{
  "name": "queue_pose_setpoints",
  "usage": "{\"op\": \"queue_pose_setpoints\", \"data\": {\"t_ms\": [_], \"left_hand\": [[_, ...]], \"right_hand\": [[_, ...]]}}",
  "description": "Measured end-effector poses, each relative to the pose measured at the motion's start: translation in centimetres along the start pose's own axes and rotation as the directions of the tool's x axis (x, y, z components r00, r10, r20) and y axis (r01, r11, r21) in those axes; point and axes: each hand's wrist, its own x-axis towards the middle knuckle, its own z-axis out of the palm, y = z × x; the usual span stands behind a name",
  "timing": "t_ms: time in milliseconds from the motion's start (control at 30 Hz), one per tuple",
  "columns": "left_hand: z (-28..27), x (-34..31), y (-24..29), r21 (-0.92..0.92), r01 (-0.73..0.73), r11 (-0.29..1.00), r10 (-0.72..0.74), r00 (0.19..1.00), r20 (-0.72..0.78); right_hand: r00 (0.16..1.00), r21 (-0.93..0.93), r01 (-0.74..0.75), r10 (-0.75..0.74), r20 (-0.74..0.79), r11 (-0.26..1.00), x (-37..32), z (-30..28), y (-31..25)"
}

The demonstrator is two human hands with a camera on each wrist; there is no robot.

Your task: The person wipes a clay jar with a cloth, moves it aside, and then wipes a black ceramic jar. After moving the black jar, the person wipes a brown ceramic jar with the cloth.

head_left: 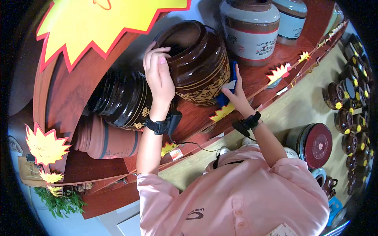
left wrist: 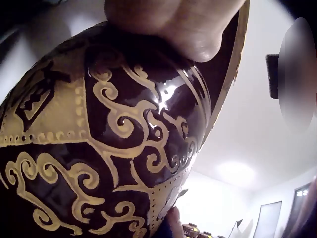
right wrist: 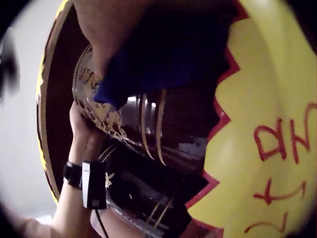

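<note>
A large glossy brown jar point(head_left: 201, 67) with gold scroll patterns stands tilted on a reddish wooden shelf point(head_left: 260, 76). My left hand point(head_left: 157, 74) grips its rim, fingers curled over the lip into the mouth. In the left wrist view the jar point(left wrist: 99, 148) fills the frame under my fingers point(left wrist: 168, 20). My right hand point(head_left: 234, 96) holds a blue cloth point(head_left: 223, 100) pressed against the jar's lower side. The right wrist view shows the bunched cloth point(right wrist: 163, 59) on the jar point(right wrist: 148, 124), with the left hand point(right wrist: 86, 139) beyond.
A black gold-trimmed jar point(head_left: 122, 98) and a terracotta jar point(head_left: 106, 139) sit left of the brown one. Two grey-and-brown jars point(head_left: 250, 27) stand at the right. A yellow starburst sign point(head_left: 102, 23) hangs above. Several small jars point(head_left: 350, 98) and a red-lidded pot point(head_left: 315, 143) are on the floor.
</note>
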Motion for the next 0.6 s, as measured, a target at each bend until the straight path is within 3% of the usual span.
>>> {"op": "queue_pose_setpoints", "data": {"t_ms": [33, 167, 333, 500, 600], "left_hand": [[0.0, -0.1, -0.2, 0.005, -0.003, 1.000, 0.003, 1.000, 0.002], [-0.2, -0.1, 0.9, 0.052, -0.012, 0.999, 0.012, 1.000, -0.014], [0.7, 0.0, 5.2, 0.317, -0.069, 0.946, 0.068, 0.998, 0.014], [1.9, 0.4, 4.8, 0.276, -0.009, 0.961, 0.039, 0.994, -0.104], [1.5, 0.7, 4.6, 0.253, -0.016, 0.967, 0.043, 0.994, -0.098]], "right_hand": [[1.000, -0.050, 0.006, -0.006, 0.007, 0.999, -0.2, -0.2, 0.3], [0.998, 0.085, -0.006, 0.011, -0.062, 0.996, 0.0, 0.2, 1.4], [0.981, 0.048, -0.004, 0.013, -0.192, 0.999, 0.2, 1.0, 0.3], [0.965, 0.051, -0.001, 0.014, -0.262, 0.999, -0.4, 1.9, -0.1], [0.958, 0.065, 0.000, 0.018, -0.286, 0.998, -0.6, 2.3, -0.4]]}}
